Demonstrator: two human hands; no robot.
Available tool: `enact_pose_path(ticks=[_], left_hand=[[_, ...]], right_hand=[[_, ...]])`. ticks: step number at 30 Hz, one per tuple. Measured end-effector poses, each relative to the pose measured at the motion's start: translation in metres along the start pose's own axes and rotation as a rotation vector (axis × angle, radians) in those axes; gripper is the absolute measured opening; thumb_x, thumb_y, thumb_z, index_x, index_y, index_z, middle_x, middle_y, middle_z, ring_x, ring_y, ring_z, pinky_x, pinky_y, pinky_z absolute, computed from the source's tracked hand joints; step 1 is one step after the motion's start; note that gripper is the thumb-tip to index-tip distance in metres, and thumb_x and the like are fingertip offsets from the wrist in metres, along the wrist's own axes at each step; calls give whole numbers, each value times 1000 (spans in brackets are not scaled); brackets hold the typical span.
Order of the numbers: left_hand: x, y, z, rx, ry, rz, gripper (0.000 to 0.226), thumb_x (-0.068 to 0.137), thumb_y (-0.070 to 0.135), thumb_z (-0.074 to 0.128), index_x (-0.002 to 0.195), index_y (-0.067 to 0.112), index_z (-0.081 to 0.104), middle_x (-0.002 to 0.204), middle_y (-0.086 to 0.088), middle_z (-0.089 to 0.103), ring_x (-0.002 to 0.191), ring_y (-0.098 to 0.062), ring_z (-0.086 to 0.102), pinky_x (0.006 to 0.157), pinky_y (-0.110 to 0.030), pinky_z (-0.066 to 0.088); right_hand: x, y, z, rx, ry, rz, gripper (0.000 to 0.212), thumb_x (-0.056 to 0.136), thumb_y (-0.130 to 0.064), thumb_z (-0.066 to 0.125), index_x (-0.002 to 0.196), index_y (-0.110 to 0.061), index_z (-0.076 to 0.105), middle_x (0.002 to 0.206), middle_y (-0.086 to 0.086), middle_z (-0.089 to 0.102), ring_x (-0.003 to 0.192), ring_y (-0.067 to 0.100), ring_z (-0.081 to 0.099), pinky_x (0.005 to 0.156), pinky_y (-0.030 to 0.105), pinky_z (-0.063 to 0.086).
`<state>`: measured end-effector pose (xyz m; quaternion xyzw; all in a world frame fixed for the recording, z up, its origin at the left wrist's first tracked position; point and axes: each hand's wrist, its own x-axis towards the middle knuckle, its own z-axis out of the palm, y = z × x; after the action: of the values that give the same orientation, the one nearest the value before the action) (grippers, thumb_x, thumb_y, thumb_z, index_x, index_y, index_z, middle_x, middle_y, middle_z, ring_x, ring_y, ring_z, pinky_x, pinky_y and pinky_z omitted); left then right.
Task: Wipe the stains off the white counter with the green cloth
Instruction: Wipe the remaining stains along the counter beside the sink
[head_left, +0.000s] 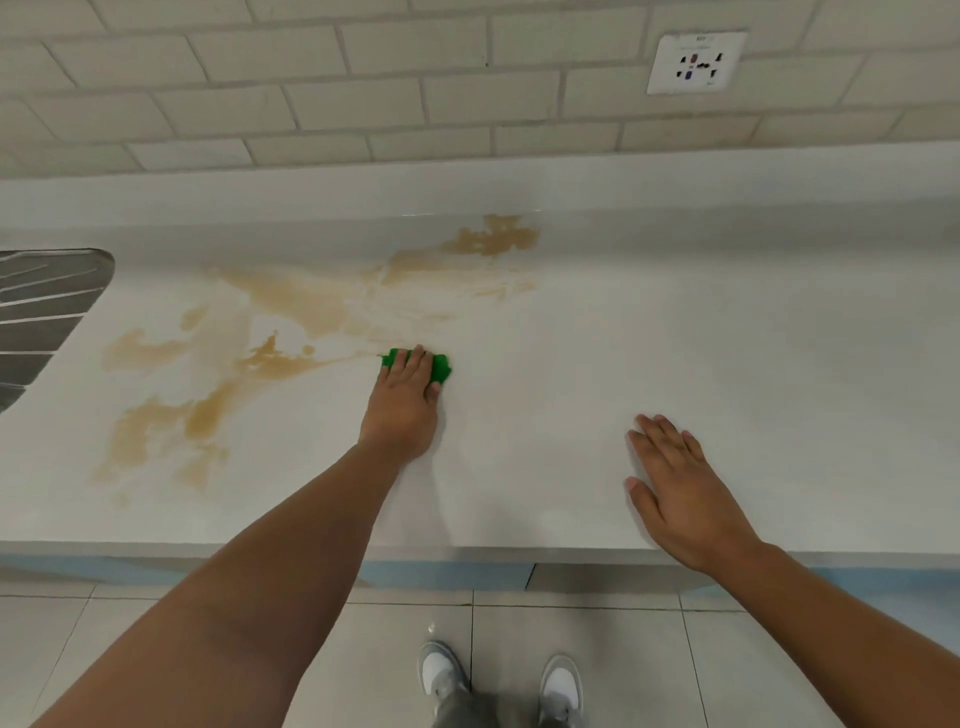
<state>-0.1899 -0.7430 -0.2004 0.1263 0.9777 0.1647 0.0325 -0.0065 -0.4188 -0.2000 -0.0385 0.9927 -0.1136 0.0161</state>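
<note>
Where left grip (402, 401) presses, cloth (442, 367) lies.

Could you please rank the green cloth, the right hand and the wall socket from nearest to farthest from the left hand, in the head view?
1. The green cloth, under the fingers of the left hand.
2. The right hand, open over the white counter, to the right.
3. The wall socket, high on the tiled wall.
</note>
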Motion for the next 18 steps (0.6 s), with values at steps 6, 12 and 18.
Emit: enact_pose_path(ticks=[6,12,18], left_hand=[[-23,82,35,-7,-114,369,49,106,27,27,154,16,23,161,2,17,150,-15,8,123,-34,3],[-82,80,40,27,-93,515,52,105,34,26,154,16,23,161,5,14,150,-12,4,123,-32,2],[-107,1,9,40,-7,240,57,101,39,27,152,14,29,160,-2,23,149,-16,14,123,-34,9]], right_hand=[[-19,20,-3,-3,-1,27,69,97,-48,15,154,-9,25,163,4,17,151,14,2,123,35,0],[-24,24,-3,-58,-71,30,74,96,-55,5,157,-15,8,164,-1,-1,150,13,-10,123,38,-4],[-23,23,-1,-73,-79,48,74,96,-56,3,157,-16,5,164,-1,-5,150,14,-13,123,40,-3]])
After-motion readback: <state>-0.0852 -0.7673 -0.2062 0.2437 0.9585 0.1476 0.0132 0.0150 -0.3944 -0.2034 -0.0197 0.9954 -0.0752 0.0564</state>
